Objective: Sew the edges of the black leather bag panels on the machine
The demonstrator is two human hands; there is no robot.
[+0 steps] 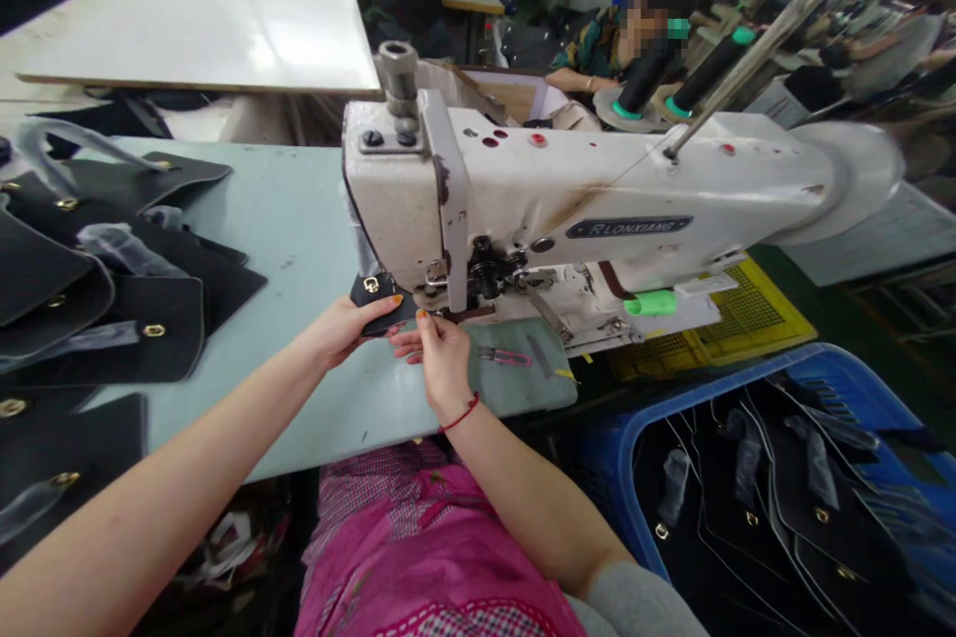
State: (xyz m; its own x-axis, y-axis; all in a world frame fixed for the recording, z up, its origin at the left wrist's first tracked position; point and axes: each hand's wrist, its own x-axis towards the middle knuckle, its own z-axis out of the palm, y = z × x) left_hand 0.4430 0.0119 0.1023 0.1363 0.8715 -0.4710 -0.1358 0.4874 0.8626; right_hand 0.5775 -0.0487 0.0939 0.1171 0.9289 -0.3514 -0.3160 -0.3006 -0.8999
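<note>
Left hand (345, 326) is gripping, right hand (446, 358) is pinching, a black panel (390, 319) between them; at the sewing machine (515, 181) beyond, the panel is apparently being aligned, next calling for steady feeding.

At the white metal sewing machine (523, 179), the left hand (345, 326) and right hand (446, 358) hold 1 flat black leather-like piece (383, 322) with a gold metal buckle (371, 285), while similar black pieces (168, 328) lie on the pale green tabletop (299, 229) and in a blue plastic basket (618, 463).

Glare on wht board (209, 25), blurry edges
</note>
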